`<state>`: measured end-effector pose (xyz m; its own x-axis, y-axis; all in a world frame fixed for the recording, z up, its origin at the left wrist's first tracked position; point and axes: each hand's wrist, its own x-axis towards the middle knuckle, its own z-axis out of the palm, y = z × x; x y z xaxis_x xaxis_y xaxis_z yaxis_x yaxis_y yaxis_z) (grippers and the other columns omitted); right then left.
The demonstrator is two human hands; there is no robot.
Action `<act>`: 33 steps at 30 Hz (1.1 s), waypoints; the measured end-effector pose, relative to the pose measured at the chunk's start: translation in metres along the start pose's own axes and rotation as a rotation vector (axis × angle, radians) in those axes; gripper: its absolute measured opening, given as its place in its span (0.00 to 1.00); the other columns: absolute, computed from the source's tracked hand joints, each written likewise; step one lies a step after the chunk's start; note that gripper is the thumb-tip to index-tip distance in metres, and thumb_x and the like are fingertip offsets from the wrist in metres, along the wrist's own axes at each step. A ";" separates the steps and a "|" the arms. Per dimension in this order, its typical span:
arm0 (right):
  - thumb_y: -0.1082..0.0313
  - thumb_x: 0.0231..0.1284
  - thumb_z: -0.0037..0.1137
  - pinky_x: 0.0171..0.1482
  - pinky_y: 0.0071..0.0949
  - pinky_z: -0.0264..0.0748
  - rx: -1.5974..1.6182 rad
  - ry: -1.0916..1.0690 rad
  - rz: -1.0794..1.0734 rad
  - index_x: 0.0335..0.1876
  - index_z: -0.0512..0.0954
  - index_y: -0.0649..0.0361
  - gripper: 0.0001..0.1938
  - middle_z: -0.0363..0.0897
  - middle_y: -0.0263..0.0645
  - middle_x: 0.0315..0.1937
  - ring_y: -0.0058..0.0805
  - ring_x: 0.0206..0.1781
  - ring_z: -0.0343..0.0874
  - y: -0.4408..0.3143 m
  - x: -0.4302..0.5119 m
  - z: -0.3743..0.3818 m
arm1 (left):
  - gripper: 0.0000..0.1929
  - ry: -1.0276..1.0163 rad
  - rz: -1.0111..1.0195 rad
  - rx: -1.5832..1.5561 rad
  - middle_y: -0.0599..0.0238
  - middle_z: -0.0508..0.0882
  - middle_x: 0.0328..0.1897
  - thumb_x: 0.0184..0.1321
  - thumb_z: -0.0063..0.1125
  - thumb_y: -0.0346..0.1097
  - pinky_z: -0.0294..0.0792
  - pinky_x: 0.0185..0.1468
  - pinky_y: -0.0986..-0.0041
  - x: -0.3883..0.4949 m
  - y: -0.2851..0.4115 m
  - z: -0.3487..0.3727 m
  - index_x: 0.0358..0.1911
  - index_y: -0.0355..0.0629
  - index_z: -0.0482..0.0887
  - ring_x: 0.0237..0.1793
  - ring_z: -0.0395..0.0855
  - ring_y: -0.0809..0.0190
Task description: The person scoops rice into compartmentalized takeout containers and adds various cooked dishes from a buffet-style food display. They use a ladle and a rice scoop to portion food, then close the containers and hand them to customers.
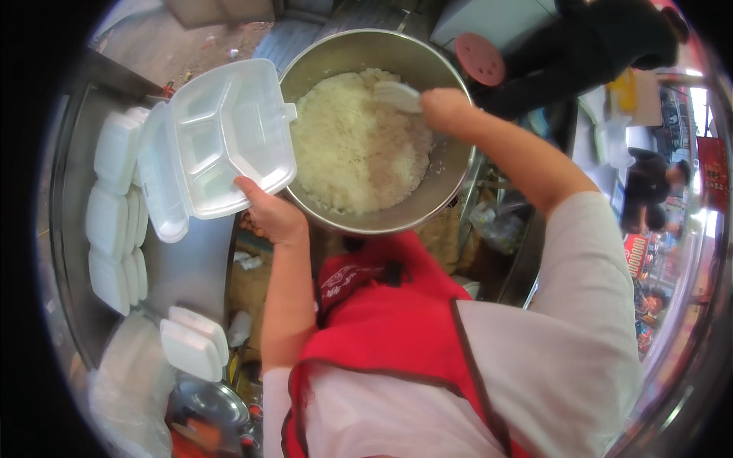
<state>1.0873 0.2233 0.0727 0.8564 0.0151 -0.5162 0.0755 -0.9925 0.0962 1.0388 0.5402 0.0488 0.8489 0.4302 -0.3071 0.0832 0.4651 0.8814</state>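
My left hand (274, 216) grips the near edge of an opened white foam takeaway box (252, 129), thumb on its inner side. The box is divided into several compartments, all bare, and its lid (163, 172) hangs out to the left. Just right of the box stands a large round metal pot (438, 197), partly filled with cooked white rice (349, 149). Over the pot's right side, my right hand (449, 113) is closed around the handle of a white rice paddle (398, 95). The paddle's blade is at the rice near the far right; its exact contact is blurred.
Stacks of closed foam boxes (111, 217) line the metal counter (200, 269) at left. More boxes (194, 343) sit nearer, beside a plastic-wrapped stack (129, 383) and a metal bowl (212, 401). A red round stool (480, 59) and a person in dark clothes (601, 46) are beyond the pot.
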 end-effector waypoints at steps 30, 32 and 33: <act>0.64 0.59 0.53 0.47 0.43 0.80 -0.336 -0.726 -0.324 0.38 0.85 0.60 0.11 0.84 0.50 0.40 0.49 0.46 0.83 0.002 -0.009 0.020 | 0.34 0.025 0.091 0.015 0.47 0.58 0.76 0.77 0.35 0.51 0.53 0.73 0.66 -0.015 0.001 0.010 0.71 0.26 0.52 0.73 0.59 0.52; 0.63 0.62 0.50 0.46 0.43 0.80 -0.304 -0.762 -0.269 0.38 0.85 0.60 0.13 0.84 0.50 0.41 0.50 0.45 0.83 -0.004 -0.018 0.031 | 0.34 0.010 0.075 0.010 0.46 0.58 0.75 0.77 0.34 0.52 0.53 0.73 0.67 -0.016 0.000 0.011 0.71 0.26 0.52 0.73 0.59 0.52; 0.62 0.64 0.49 0.45 0.43 0.80 -0.289 -0.814 -0.232 0.39 0.85 0.61 0.14 0.84 0.50 0.42 0.51 0.44 0.83 -0.008 -0.022 0.036 | 0.34 -0.002 0.075 0.005 0.46 0.58 0.75 0.77 0.34 0.52 0.53 0.73 0.67 -0.017 -0.001 0.011 0.71 0.26 0.52 0.73 0.59 0.52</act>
<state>1.0495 0.2262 0.0522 0.1842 0.0113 -0.9828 0.4217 -0.9041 0.0686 1.0306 0.5239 0.0574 0.8539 0.4623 -0.2392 0.0215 0.4277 0.9037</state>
